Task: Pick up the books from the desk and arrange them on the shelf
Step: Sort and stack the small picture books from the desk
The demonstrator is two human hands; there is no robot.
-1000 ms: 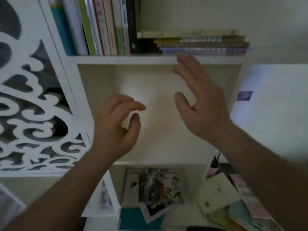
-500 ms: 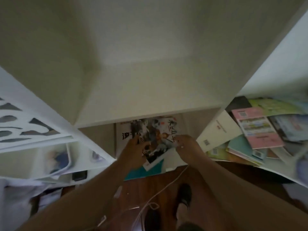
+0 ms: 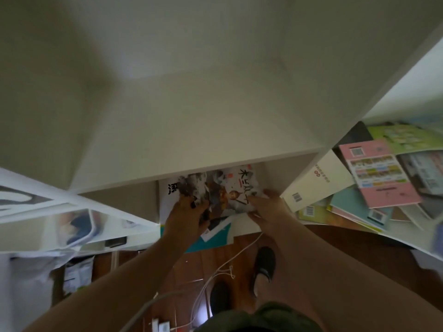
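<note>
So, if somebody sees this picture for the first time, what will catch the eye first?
Probably the two hands in the middle: the left hand and the right hand both hold the illustrated paperback book with black characters, just under the edge of the empty white shelf board. Next, the pink-covered book lying on top of the loose heap of books at the right.
</note>
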